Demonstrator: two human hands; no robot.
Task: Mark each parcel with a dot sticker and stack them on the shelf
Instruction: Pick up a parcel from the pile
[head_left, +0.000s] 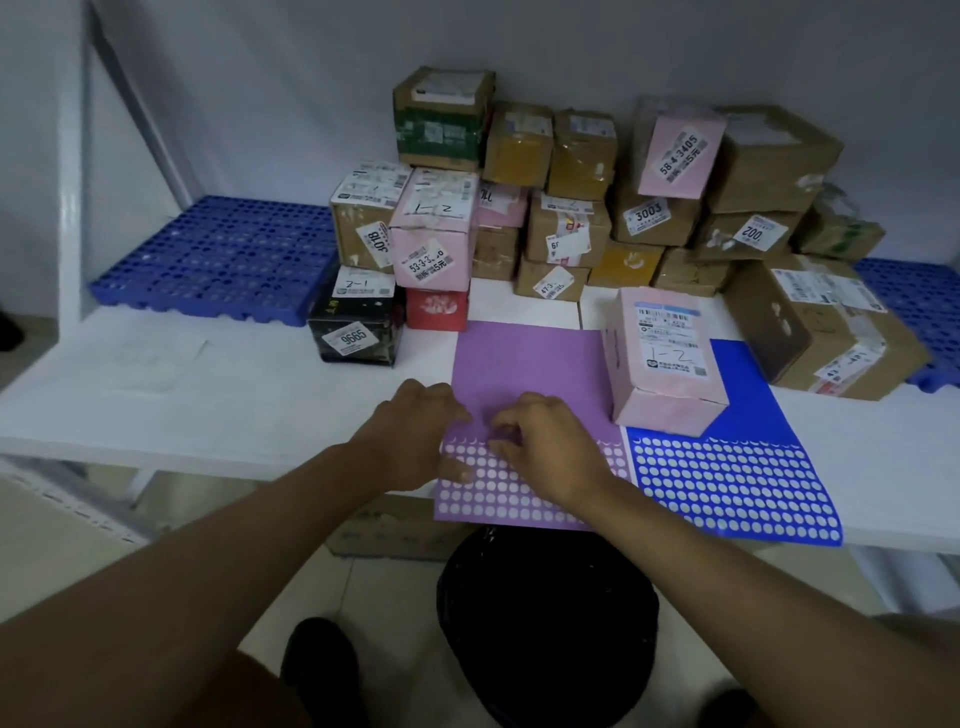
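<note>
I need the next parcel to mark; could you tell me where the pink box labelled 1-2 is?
In the head view, the pink box stands right of the hands, straddling the purple sheet and blue sheet.

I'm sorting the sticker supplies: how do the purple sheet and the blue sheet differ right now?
The purple sheet has both hands on it, the left hand and right hand; the blue sheet is untouched. The pink parcel covers much of the blue sheet's upper part but only the purple sheet's right edge. Both lie flat on the white shelf, their lower rows showing white circles.
</note>
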